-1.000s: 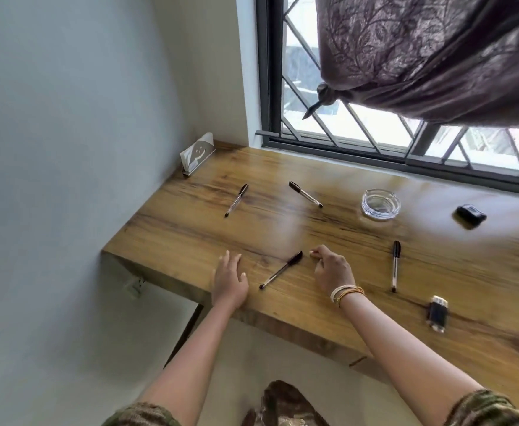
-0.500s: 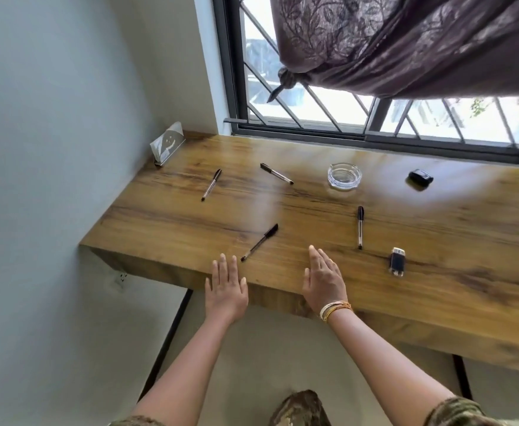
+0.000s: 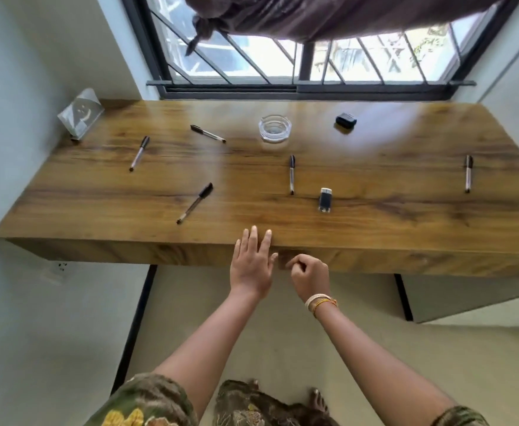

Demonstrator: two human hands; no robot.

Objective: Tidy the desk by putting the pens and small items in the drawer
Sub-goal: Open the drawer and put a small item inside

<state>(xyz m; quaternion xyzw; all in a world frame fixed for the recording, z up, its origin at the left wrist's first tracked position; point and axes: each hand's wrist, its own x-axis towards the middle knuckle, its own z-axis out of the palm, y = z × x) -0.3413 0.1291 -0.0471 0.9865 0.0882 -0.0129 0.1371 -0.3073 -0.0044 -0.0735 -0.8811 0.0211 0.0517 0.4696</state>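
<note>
Head view: both hands have come off the top of the wooden surface (image 3: 375,216) to its thick front edge, which suggests the drawer is about to be opened, though no drawer front or handle can be made out. The left hand (image 3: 252,265) is flat, fingers straight and apart, tips on the edge. The right hand (image 3: 308,276) is curled at the front face, its grip together, apparently on nothing.

Nothing is stowed yet: five slim capped pens lie scattered – far left (image 3: 139,153), rear (image 3: 208,133), near left (image 3: 194,203), centre (image 3: 291,174), far right (image 3: 468,173). A small dark lighter (image 3: 325,200) (metal-topped) and a black block (image 3: 346,121) lie nearby, beside a round glass ashtray (image 3: 274,128). The surface is glossy, grained timber.
</note>
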